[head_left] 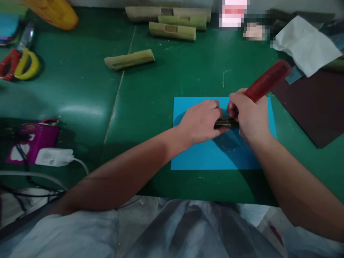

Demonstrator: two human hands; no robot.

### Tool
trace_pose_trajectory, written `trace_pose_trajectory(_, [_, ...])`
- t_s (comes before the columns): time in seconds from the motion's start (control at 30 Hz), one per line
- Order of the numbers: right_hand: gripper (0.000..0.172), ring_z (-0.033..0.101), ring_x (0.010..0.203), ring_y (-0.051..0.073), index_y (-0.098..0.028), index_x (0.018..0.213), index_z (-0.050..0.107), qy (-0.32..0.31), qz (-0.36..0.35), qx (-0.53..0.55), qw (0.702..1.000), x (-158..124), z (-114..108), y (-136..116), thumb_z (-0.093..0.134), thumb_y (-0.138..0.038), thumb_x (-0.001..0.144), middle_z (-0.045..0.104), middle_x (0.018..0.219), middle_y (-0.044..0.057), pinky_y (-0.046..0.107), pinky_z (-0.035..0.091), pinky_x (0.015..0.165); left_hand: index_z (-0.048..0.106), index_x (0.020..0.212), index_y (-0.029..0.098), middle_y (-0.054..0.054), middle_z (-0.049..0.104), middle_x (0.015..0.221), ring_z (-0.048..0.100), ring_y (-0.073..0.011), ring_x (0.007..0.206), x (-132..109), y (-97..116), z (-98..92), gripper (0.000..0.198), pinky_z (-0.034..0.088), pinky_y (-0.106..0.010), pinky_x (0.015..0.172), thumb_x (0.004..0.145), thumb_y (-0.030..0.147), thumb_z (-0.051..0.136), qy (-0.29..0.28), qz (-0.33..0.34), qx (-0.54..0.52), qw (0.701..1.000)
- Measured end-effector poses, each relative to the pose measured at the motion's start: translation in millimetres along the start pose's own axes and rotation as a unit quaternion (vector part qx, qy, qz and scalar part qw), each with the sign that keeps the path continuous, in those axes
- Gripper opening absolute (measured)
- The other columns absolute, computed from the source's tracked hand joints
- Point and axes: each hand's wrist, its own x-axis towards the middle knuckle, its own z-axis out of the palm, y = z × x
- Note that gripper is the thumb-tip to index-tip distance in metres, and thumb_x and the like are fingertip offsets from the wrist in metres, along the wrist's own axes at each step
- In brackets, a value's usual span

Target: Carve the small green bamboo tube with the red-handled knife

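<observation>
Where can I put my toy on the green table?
Bare green table lies between the red-and-yellow scissors, the lone cut bamboo tube and the blue paper sheet. Crowded: the sheet under the left hand and right hand, the stacked bamboo tubes behind, the white paper at right.

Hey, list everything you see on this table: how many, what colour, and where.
table: one, green, under everything
blue sheet: one, blue, front centre, beneath both hands
dark green piece: one, on the blue sheet between the hands
red-handled tool: one, red, rising from the right hand; working end hidden
bamboo sections: four, pale green; three grouped at the far edge, one apart to their left
scissors: one pair, red and yellow handles, far left
yellow object: one, far left corner
white paper: one, far right
dark brown sheet: one, right edge
magenta box: one, near left
white charger: one, beside the magenta box
left hand: closed over the dark green piece
right hand: gripping the red-handled tool
</observation>
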Motion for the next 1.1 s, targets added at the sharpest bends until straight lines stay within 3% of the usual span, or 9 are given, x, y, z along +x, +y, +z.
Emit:
trace_pose_trajectory(0.2, [0.039, 0.048, 0.057, 0.017, -0.029, 0.058, 0.055, 0.000, -0.005, 0.018, 1.000, -1.6, 0.5, 0.6, 0.075, -0.025, 0.091, 0.050, 0.057, -0.002, 0.036, 0.047, 0.063, 0.086, 0.126, 0.014, -0.018, 0.081, 0.132, 0.078, -0.0395, 0.132, 2.0, 5.2, -4.4, 0.037, 0.063, -0.047, 0.100, 0.114, 0.047, 0.075, -0.039, -0.030, 0.006, 0.999])
trace_pose_trajectory(0.4, [0.040, 0.048, 0.057, 0.017, -0.029, 0.059, 0.056, 0.005, 0.002, 0.019, 1.000, -1.9, 0.7, 1.3, 0.075, -0.022, 0.093, 0.050, 0.056, -0.003, 0.036, 0.046, 0.065, 0.086, 0.120, 0.015, -0.017, 0.082, 0.125, 0.079, -0.0375, 0.126, 0.0, -1.2, 1.3, 0.036, 0.064, -0.046, 0.098, 0.113, 0.047, 0.073, 0.000, 0.000, -0.007, 1.000])
trace_pose_trajectory(0.57, [0.039, 0.046, 0.056, 0.018, -0.030, 0.058, 0.058, 0.006, 0.001, 0.012, 1.000, 0.3, 1.2, 3.7, 0.076, -0.021, 0.091, 0.050, 0.056, -0.002, 0.037, 0.046, 0.062, 0.086, 0.121, 0.015, -0.017, 0.083, 0.125, 0.079, -0.0382, 0.128, -0.3, -1.1, 0.8, 0.036, 0.065, -0.046, 0.099, 0.113, 0.048, 0.074, -0.001, -0.002, -0.002, 1.000])
trace_pose_trajectory(0.73, [0.046, 0.043, 0.056, 0.016, -0.030, 0.056, 0.054, -0.001, 0.006, -0.009, 1.000, 1.6, 2.5, 2.8, 0.085, -0.033, 0.091, 0.049, 0.056, -0.002, 0.033, 0.042, 0.055, 0.087, 0.126, 0.014, -0.018, 0.083, 0.130, 0.080, -0.0394, 0.130, 1.9, 0.5, 2.5, 0.039, 0.065, -0.047, 0.099, 0.113, 0.050, 0.077, -0.005, -0.007, 0.016, 1.000])
trace_pose_trajectory(0.87, [0.052, 0.043, 0.057, 0.015, -0.030, 0.060, 0.051, -0.009, 0.011, -0.019, 1.000, 1.1, 2.4, 0.7, 0.086, -0.040, 0.097, 0.048, 0.058, -0.002, 0.034, 0.042, 0.056, 0.088, 0.121, 0.015, -0.018, 0.083, 0.121, 0.081, -0.0383, 0.117, -1.3, -5.9, 7.6, 0.042, 0.062, -0.047, 0.089, 0.113, 0.054, 0.075, 0.032, 0.028, 0.046, 0.998])
trace_pose_trajectory(0.97, [0.046, 0.044, 0.058, 0.015, -0.029, 0.062, 0.051, 0.001, 0.015, -0.021, 1.000, 0.9, 2.3, -1.1, 0.082, -0.029, 0.096, 0.049, 0.060, -0.003, 0.034, 0.043, 0.058, 0.087, 0.111, 0.016, -0.018, 0.083, 0.113, 0.079, -0.0372, 0.106, -8.3, -9.8, 8.3, 0.046, 0.058, -0.049, 0.085, 0.111, 0.060, 0.075, 0.106, 0.051, 0.051, 0.992])
trace_pose_trajectory(1.03, [0.043, 0.044, 0.059, 0.015, -0.029, 0.061, 0.050, 0.007, 0.023, -0.028, 0.999, 1.0, 2.6, -3.0, 0.077, -0.019, 0.093, 0.050, 0.061, -0.003, 0.033, 0.041, 0.058, 0.086, 0.106, 0.019, -0.015, 0.082, 0.105, 0.077, -0.0339, 0.098, -12.1, -9.6, 7.2, 0.052, 0.057, -0.048, 0.084, 0.111, 0.069, 0.071, 0.181, 0.066, -0.015, 0.981])
trace_pose_trajectory(1.1, [0.042, 0.043, 0.058, 0.014, -0.028, 0.059, 0.049, 0.008, 0.032, -0.037, 0.999, 0.8, 3.1, -5.4, 0.072, -0.013, 0.091, 0.050, 0.059, -0.002, 0.033, 0.039, 0.058, 0.084, 0.101, 0.022, -0.012, 0.081, 0.095, 0.074, -0.0291, 0.090, -12.2, -8.5, 5.9, 0.064, 0.057, -0.046, 0.083, 0.116, 0.078, 0.055, 0.230, 0.051, -0.170, 0.957])
